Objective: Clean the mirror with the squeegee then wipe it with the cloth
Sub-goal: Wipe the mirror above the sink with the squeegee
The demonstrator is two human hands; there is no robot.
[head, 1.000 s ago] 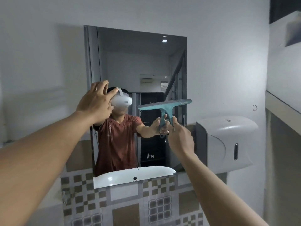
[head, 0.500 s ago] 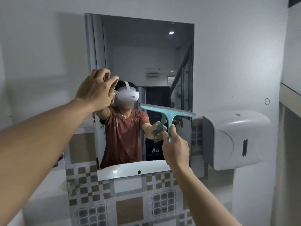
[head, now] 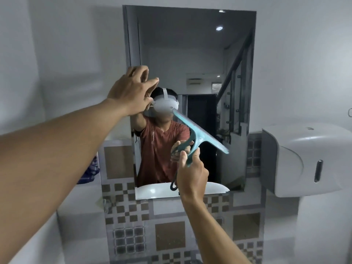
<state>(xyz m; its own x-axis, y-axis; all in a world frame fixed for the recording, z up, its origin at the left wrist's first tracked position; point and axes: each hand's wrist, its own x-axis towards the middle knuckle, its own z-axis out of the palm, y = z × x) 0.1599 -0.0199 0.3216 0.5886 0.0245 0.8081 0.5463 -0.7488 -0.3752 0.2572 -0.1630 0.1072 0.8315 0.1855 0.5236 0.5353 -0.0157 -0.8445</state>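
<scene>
Teal squeegee (head: 200, 137) (checkered tiles (head: 131, 210))

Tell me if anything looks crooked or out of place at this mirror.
The squeegee, gripped by the right hand, is tilted steeply, its blade slanting from upper left to lower right across the mirror. Nothing looks spilled or broken.

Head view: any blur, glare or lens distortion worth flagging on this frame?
Head view: soft overall, slight motion smear on the left hand and squeegee; head view's wide angle makes the sides of the mirror lean inward toward the bottom; the ceiling lamp reflection is a small bright spot, no washout; light dim and even.
</scene>
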